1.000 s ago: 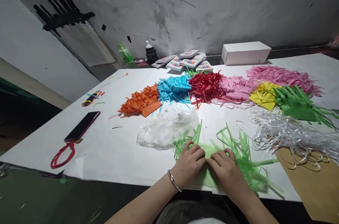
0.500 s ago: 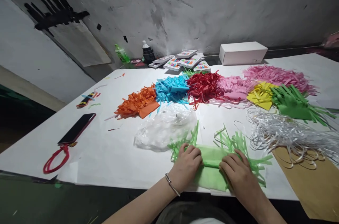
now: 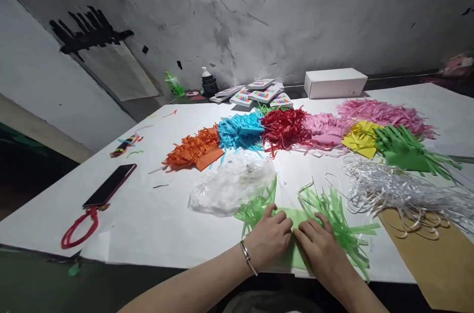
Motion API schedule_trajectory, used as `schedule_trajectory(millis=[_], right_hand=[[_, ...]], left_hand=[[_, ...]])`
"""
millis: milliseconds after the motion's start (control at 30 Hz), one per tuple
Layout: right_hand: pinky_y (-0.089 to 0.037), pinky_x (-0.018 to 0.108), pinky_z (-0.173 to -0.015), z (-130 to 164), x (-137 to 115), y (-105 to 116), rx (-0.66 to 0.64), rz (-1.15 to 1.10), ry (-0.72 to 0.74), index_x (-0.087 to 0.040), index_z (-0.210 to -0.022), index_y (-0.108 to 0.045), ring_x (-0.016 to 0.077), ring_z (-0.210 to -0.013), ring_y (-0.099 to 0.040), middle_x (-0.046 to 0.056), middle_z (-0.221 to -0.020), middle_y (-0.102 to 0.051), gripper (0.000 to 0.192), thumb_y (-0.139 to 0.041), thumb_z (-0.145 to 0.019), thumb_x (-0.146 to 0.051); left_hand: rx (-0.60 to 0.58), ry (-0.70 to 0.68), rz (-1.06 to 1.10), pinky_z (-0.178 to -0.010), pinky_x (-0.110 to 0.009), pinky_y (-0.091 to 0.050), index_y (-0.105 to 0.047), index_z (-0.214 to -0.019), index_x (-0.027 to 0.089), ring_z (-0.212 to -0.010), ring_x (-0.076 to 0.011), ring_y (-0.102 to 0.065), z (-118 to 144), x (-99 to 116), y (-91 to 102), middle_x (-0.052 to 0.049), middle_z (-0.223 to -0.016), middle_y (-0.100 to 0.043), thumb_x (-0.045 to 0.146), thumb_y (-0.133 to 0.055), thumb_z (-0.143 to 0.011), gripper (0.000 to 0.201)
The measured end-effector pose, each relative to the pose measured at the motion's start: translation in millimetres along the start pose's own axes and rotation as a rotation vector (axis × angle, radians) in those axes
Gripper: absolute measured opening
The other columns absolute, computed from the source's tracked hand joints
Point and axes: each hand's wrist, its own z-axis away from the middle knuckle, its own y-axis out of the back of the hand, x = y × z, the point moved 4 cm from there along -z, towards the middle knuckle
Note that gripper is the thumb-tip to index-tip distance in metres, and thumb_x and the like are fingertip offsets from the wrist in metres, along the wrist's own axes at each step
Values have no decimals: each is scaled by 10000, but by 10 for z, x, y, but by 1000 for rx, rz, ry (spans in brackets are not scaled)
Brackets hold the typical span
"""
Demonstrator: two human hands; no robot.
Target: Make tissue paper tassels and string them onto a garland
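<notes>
A light green tissue paper tassel sheet (image 3: 296,215), its two ends cut into fringe, lies at the table's front edge. My left hand (image 3: 269,234) is on the left part of its uncut middle, fingers curled and pinching the paper. From the right, my right hand (image 3: 323,246) grips the same band, fingers bent close to the left hand's fingertips. Green fringe (image 3: 335,214) spreads out beyond each hand. Most of the middle band is hidden under the hands. A crumpled clear plastic bag (image 3: 231,182) lies just behind the left fringe.
Behind are orange (image 3: 192,150), blue (image 3: 240,130), red (image 3: 283,128), pink (image 3: 324,128), yellow (image 3: 361,137) and dark green (image 3: 409,150) fringed paper bundles. White ribbon (image 3: 400,187) lies over brown card (image 3: 433,263) at right. A phone (image 3: 110,185) rests left; a white box (image 3: 335,83) stands at the back.
Both hands have moved closer together along the green paper's middle, the left going right and the right going left. Less of the middle band shows between them. The view has tilted slightly up.
</notes>
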Motion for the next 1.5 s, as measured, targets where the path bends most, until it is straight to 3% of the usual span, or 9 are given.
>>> schedule_trajectory(millis=[167,300,533,767,933,1133,1267,1367,1500], right_hand=[[-306,443,-1020,-64,10,-81,100,-3,5,-206,-801,-585,183,-758,-563,12,-730,-593,323,-353,-948,-36],[-298,464,-1045,-10,41,-63,233,-53,42,-188,-987,-639,197,-863,-619,47,-860,-689,335,-315,-1007,-106],[-309,481,-1099,1,183,84,270,-57,161,-197,-1153,-669,229,-1010,-676,70,-1026,-748,287,-454,-978,-123],[-332,414,-1063,-317,148,392,304,-80,131,-182,-1068,-654,183,-911,-693,34,-954,-736,172,-547,-944,-131],[-418,357,-997,-312,107,308,356,-213,-70,-195,-1137,-644,173,-915,-699,31,-1000,-745,193,-519,-994,-228],[-486,395,-1008,-111,320,16,396,-565,-389,-283,-1082,-764,223,-943,-724,2,-999,-781,239,-701,-861,-351],[-549,425,-938,-51,417,-98,364,-842,-744,-270,-944,-810,292,-1003,-714,60,-973,-785,278,-736,-789,-489],[-606,358,-767,-52,435,-150,382,-966,-860,-217,-926,-802,275,-902,-743,96,-947,-785,326,-701,-828,-512],[-593,346,-691,19,754,-60,586,-1095,-972,-194,-973,-743,247,-854,-736,99,-993,-772,388,-686,-828,-548]], left_hand=[[-6,77,35,-806,-393,-378,-599,-745,178,-795,-194,-548,-29,-50,-4,-32,-836,-637,172,-615,-912,168],[-9,184,104,-767,-357,-400,-648,-849,194,-795,-188,-582,18,-14,72,-14,-797,-669,214,-585,-936,110],[-122,640,1066,-782,-292,-478,-772,-891,204,-802,-187,-654,6,-227,130,-22,-798,-761,279,-646,-876,148],[0,761,1405,-617,-248,-418,-726,-693,136,-619,-135,-533,-80,-416,174,11,-605,-623,614,-851,-529,520],[193,793,1533,-637,-256,-426,-673,-711,122,-615,-121,-508,-171,-319,93,7,-630,-578,671,-784,-592,573],[335,694,1429,-747,-325,-512,-723,-874,137,-773,-203,-628,-142,-136,230,-75,-801,-672,408,-667,-839,278],[487,274,745,-883,-312,-506,-651,-1184,201,-1005,-211,-642,-17,126,256,-125,-1095,-680,161,-510,-958,270],[377,18,365,-859,-331,-523,-595,-1225,173,-954,-237,-656,51,317,-93,-118,-1051,-710,344,-575,-964,312],[187,126,200,-867,-416,-530,-604,-1161,179,-1040,-312,-638,109,228,-441,-129,-1194,-684,500,-632,-886,424]])
